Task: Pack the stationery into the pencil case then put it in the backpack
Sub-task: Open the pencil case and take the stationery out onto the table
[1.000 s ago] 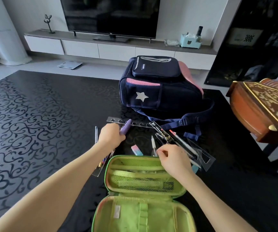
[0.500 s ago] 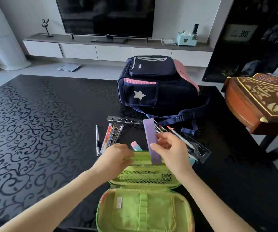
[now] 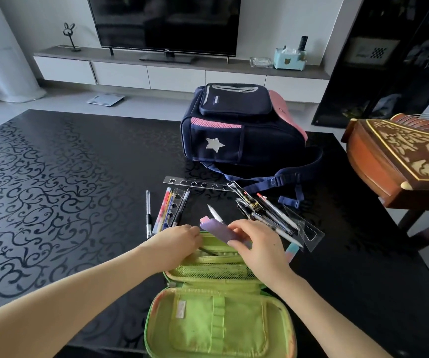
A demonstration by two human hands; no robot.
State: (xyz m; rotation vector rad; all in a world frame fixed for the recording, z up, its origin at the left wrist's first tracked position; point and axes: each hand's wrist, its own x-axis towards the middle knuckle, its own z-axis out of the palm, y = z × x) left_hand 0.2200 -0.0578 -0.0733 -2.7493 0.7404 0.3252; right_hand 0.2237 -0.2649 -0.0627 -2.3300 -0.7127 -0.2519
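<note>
A green pencil case (image 3: pixel 218 313) lies open near the table's front edge. My right hand (image 3: pixel 257 248) holds a purple bar-shaped item (image 3: pixel 218 231) and tilts it into the case's far compartment. My left hand (image 3: pixel 179 241) pulls at the rim of that compartment with curled fingers. Loose pens (image 3: pixel 166 210) and a stencil ruler (image 3: pixel 197 182) lie beyond the case. More pens and a clear set square (image 3: pixel 303 228) lie to the right. A navy and pink backpack (image 3: pixel 239 125) stands behind them, zipped shut.
A carved wooden instrument (image 3: pixel 402 156) juts in at the right edge of the black patterned table (image 3: pixel 53 177). The backpack's straps (image 3: pixel 285 180) trail toward the pens. A TV unit stands across the room.
My right hand has tipped the purple item from upright down toward the case's far compartment. My left hand stays on the case rim.
</note>
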